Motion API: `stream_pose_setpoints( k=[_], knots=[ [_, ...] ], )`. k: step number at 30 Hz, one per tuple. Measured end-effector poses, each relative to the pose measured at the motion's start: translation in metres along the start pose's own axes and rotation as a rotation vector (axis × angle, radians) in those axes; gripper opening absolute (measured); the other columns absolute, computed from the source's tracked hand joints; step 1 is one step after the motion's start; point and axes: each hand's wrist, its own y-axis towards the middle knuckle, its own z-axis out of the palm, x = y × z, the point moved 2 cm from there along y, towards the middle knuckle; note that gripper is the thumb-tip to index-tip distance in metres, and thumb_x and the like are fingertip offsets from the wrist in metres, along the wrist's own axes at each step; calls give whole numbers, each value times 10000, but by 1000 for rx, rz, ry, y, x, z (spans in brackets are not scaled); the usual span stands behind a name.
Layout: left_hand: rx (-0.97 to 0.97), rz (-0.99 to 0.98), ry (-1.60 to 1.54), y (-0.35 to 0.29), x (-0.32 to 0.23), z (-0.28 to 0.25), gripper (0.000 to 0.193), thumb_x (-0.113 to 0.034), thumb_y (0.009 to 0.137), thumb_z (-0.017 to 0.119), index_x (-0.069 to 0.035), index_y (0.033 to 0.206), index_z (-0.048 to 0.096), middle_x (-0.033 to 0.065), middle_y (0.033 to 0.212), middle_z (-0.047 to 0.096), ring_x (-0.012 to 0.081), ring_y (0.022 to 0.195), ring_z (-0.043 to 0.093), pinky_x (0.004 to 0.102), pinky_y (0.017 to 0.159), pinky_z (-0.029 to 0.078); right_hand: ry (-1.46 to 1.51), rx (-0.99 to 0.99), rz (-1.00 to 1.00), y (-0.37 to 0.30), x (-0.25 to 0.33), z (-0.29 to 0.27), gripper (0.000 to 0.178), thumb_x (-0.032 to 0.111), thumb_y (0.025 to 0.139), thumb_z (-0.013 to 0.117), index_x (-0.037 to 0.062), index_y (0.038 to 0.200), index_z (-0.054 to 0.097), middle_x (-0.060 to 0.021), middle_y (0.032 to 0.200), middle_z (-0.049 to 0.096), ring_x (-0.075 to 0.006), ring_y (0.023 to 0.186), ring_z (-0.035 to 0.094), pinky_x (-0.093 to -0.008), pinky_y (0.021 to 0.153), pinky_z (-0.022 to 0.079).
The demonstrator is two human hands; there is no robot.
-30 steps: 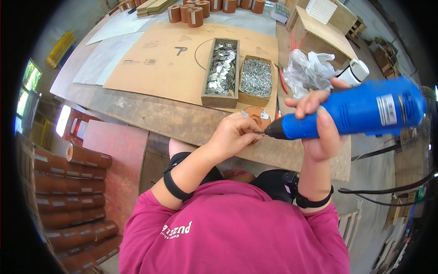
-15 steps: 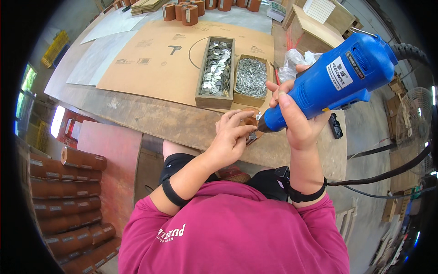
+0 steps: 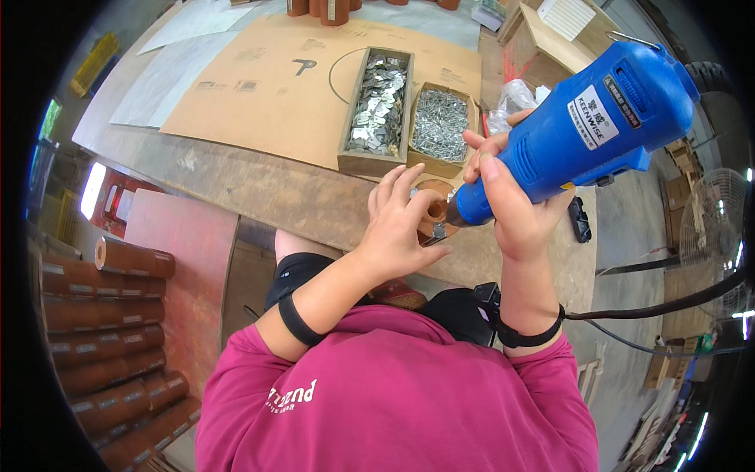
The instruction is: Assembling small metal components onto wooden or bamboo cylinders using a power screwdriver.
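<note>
In the head view, my right hand (image 3: 515, 204) wraps round a bulky blue power tool (image 3: 543, 149), whose dark nose points down and left. That nose meets the right side of a short brown cylinder (image 3: 429, 194) standing at the table's near edge with its round hole facing up. A small shiny metal piece (image 3: 439, 230) shows on the cylinder's near side. Against the cylinder's left side lies my left hand (image 3: 393, 224), open, its fingers and thumb spread apart. My left fingers partly hide the cylinder.
Beyond my hands stand a wooden box (image 3: 374, 163) of flat metal pieces and a carton (image 3: 439, 165) of small metal fasteners, on a cardboard sheet (image 3: 259, 118). A black object (image 3: 580, 220) lies right. Brown cylinders (image 3: 110, 315) are stacked at lower left.
My left fingers have spread and shifted off the cylinder's top, leaving its hole and the metal piece in sight. The power tool stays at the cylinder's right side.
</note>
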Motion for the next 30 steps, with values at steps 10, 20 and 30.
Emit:
stream_pose_setpoints(
  k=[10, 20, 30],
  knots=[
    [-56, 15, -125, -2, 9, 18, 454, -167, 526, 754, -39, 892, 518, 212, 1197, 369, 363, 1037, 441, 433, 831, 391, 8, -30, -3, -1, -4, 2, 407, 20, 747, 549, 18, 1108, 363, -55, 721, 523, -144, 632, 554, -486, 853, 402],
    [-132, 21, -136, 0, 9, 19, 398, -125, 499, 757, -43, 785, 493, 205, 1149, 412, 347, 924, 508, 387, 721, 450, 141, -183, 0, 0, -8, 2, 117, -39, 662, 620, 3, 751, 557, -17, 675, 562, -94, 619, 556, -318, 707, 500],
    [-86, -5, -115, -1, 10, 19, 395, -123, 518, 753, -43, 788, 476, 197, 1153, 399, 333, 861, 540, 378, 687, 467, 174, -134, -7, -4, -9, -1, 287, -26, 660, 621, -27, 928, 519, -45, 767, 563, -105, 684, 562, -314, 740, 494]
  ],
)
